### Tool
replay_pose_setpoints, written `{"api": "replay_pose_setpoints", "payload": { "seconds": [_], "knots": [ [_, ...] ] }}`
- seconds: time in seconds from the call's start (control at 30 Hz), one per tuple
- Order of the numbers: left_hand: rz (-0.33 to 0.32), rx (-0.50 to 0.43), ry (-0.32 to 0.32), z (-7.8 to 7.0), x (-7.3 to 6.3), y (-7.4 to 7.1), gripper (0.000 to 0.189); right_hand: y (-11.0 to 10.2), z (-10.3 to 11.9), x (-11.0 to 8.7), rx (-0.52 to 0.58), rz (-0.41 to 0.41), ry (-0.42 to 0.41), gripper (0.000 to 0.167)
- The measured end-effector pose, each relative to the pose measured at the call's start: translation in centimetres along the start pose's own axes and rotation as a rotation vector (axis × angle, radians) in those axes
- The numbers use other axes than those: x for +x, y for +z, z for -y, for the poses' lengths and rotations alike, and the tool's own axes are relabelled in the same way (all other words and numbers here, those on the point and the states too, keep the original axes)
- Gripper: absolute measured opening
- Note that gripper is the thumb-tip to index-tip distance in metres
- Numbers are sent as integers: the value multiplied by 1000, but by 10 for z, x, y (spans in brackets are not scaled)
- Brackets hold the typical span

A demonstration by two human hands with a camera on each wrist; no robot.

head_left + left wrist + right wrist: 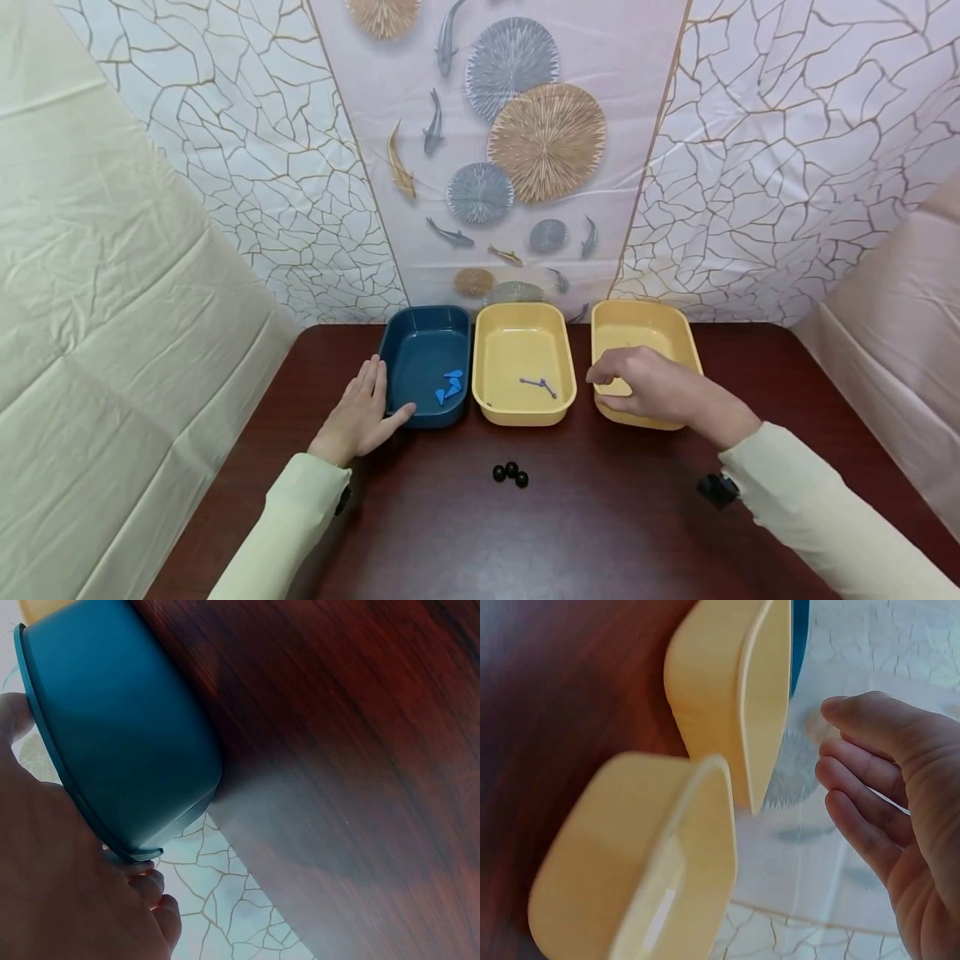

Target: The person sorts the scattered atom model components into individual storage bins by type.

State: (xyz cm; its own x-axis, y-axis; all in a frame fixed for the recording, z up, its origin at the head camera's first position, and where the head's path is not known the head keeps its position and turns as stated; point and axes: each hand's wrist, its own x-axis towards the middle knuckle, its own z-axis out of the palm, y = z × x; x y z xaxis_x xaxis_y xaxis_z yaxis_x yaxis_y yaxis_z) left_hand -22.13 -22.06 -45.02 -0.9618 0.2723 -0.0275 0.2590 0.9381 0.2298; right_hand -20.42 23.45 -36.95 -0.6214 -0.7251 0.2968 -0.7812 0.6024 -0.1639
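Observation:
My left hand [356,421] lies with straight fingers along the left rim of a dark blue tray [420,350], thumb at its near corner. In the left wrist view that hand [67,870] touches the blue tray's rim [56,761]. Several small blue drop-shaped pieces [454,384] lie inside it. My right hand [652,385] hovers over the right yellow tray [637,333], fingers loosely bent. Nothing shows between thumb and fingers of the right hand [937,802] in the right wrist view. The middle yellow tray [517,350] holds thin purple stick-like pieces [542,382].
Several shiny black balls [512,470] sit close together on the dark wooden table [450,533], in front of the middle tray. A patterned cloth [480,250] hangs behind the table's back edge. Pale fabric [150,350] stands along the left side.

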Motion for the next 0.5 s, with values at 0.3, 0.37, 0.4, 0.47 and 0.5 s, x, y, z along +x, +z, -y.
{"api": "replay_pose_setpoints", "payload": {
  "seconds": [0.3, 0.37, 0.4, 0.47, 0.5],
  "knots": [
    [-4, 2, 6, 1, 1, 0, 99, 30, 19, -4, 89, 28, -35, 19],
    [-7, -4, 5, 2, 2, 2, 101, 38, 22, -5, 102, 37, -35, 18],
    [-5, -6, 3, 3, 2, 3, 101, 42, 24, -5, 109, 42, -32, 18],
    [-4, -9, -1, 5, 3, 6, 102, 50, 27, -4, 127, 55, -23, 17],
    [-5, -12, -1, 6, 4, 7, 103, 54, 29, -4, 132, 62, -22, 17]
  ]
}}
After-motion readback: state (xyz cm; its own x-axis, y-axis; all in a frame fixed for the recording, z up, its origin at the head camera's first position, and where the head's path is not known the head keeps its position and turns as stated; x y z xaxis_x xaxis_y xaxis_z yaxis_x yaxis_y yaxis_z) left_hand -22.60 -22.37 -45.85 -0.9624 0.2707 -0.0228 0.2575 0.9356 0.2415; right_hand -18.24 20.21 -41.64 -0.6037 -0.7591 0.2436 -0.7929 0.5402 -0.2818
